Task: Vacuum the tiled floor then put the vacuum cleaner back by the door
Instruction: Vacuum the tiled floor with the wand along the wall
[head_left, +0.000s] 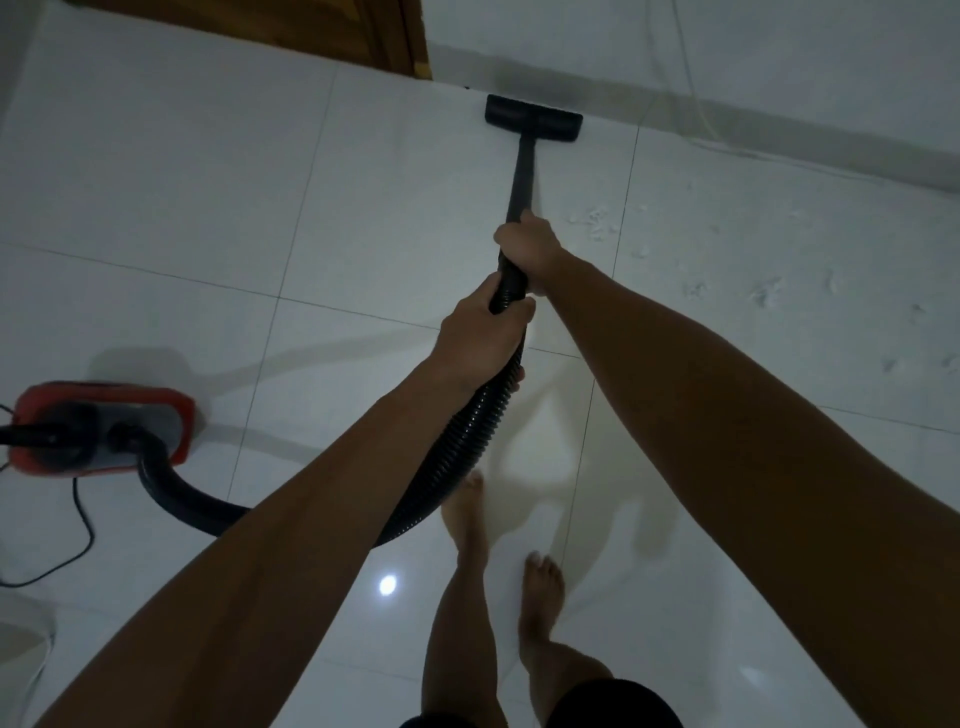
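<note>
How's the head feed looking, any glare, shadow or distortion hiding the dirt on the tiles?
Head view: dim, bluish light; one small glare spot on the glossy tile near the feet. Soft shadows trail from the hose and arms. Wide-angle bending curves the grout lines. White debris, right of the wand, stays readable.

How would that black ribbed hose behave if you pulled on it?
The black ribbed hose probably bends easily: it already curves loosely from the red vacuum body to the left hand. A pull would likely drag the body across the glossy tiled floor.
</note>
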